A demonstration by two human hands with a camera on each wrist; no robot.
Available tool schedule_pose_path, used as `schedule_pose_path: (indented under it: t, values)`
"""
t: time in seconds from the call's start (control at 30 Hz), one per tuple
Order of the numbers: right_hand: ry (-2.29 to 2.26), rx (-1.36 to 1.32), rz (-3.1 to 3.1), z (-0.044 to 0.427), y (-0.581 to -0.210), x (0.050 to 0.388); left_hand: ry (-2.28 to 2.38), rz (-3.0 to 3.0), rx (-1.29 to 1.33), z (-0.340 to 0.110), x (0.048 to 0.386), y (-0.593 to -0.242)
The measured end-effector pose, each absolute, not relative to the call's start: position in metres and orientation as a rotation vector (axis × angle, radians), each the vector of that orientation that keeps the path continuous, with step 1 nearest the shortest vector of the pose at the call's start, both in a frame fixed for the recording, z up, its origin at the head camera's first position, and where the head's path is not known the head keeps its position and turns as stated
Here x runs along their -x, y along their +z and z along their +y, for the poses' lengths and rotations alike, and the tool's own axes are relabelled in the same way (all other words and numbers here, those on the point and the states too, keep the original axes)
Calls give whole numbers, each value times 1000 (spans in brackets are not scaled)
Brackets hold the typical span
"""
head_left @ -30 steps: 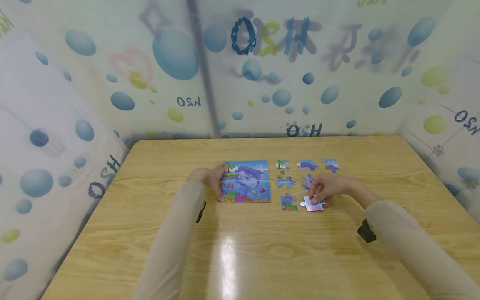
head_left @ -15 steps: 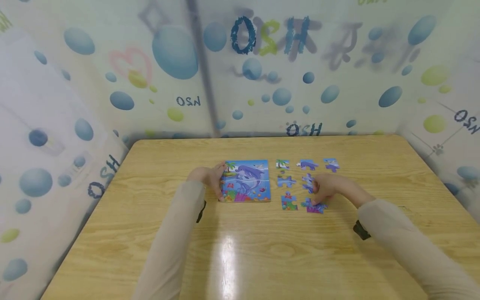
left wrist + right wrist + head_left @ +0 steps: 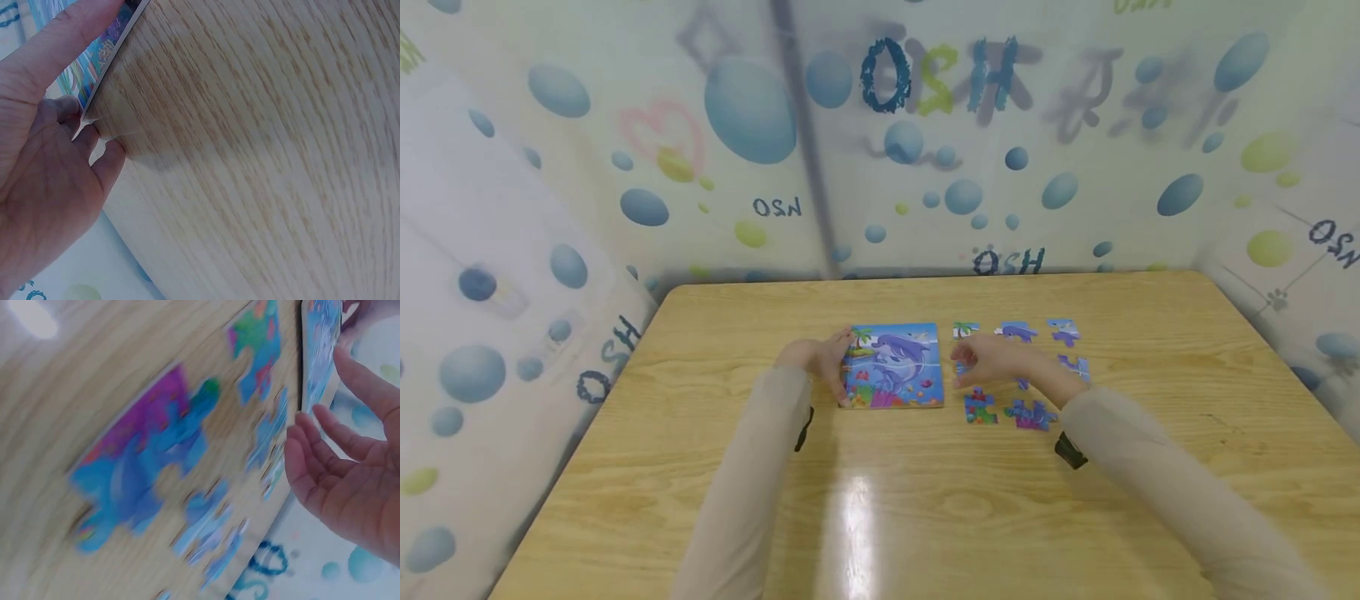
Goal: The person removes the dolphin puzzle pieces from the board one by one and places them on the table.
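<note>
A square dolphin picture puzzle (image 3: 895,367) lies flat on the table. My left hand (image 3: 823,360) holds it along its left side, the thumb at the near corner and the fingers towards the far one. In the left wrist view, the fingers of the left hand (image 3: 56,150) touch the puzzle's edge (image 3: 103,59). My right hand (image 3: 992,358) hovers over the loose jigsaw pieces just right of the puzzle, holding nothing, its fingers loosely bent. It hides part of the middle row. Nearest me lie a purple coral piece (image 3: 1032,414) and a green coral piece (image 3: 980,409), picture sides up.
Further back lie a palm tree piece (image 3: 966,330), a dolphin piece (image 3: 1018,332) and a corner piece (image 3: 1064,332). Another piece (image 3: 1075,367) shows behind the right wrist. The wooden table (image 3: 910,500) meets a printed curtain (image 3: 962,150) at its back edge.
My right hand turned the purple coral piece from its pale back to its picture side, let go of it, and moved left towards the puzzle. My left hand stays in place.
</note>
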State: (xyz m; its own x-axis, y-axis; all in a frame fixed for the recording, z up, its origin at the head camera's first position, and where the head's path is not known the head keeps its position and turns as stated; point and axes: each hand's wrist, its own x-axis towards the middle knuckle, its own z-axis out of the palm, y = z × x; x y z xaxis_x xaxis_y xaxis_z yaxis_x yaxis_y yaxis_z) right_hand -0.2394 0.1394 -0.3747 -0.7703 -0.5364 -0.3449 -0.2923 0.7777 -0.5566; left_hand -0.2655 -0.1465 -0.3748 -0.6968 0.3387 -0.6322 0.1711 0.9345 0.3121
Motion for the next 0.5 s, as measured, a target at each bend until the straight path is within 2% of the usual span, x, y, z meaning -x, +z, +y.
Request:
schedule_pose_path:
  t: [0.5]
  values:
    - [-469, 721, 2571, 74, -382, 247, 352, 2332, -379, -148, 267, -377]
